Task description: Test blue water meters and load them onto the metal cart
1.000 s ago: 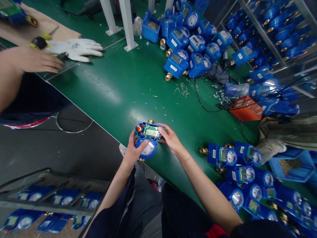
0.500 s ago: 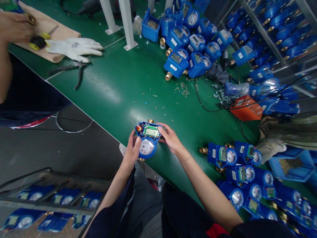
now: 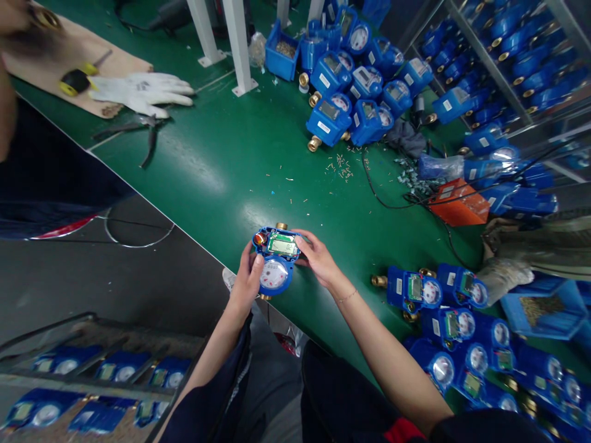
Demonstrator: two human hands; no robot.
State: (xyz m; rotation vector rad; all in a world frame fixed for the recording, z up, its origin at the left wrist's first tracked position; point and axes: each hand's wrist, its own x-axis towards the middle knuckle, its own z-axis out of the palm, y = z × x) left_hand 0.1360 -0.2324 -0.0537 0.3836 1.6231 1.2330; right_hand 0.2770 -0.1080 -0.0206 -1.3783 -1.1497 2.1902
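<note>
I hold a blue water meter (image 3: 276, 258) with a green display, a white dial and brass ends, at the near edge of the green table (image 3: 221, 166). My left hand (image 3: 248, 280) grips its left side, thumb resting beside the dial. My right hand (image 3: 317, 258) closes on its right side next to the display.
Heaps of blue meters (image 3: 355, 86) lie at the far side and at the near right (image 3: 462, 320). An orange box (image 3: 459, 202) with cables sits to the right. A white glove (image 3: 141, 92), pliers (image 3: 146, 136) and a yellow screwdriver (image 3: 76, 78) lie far left, near another person's arm (image 3: 7, 92).
My left thumb slid off the dial to its left edge. The other person's hand drew back from the pliers toward the far left corner.
</note>
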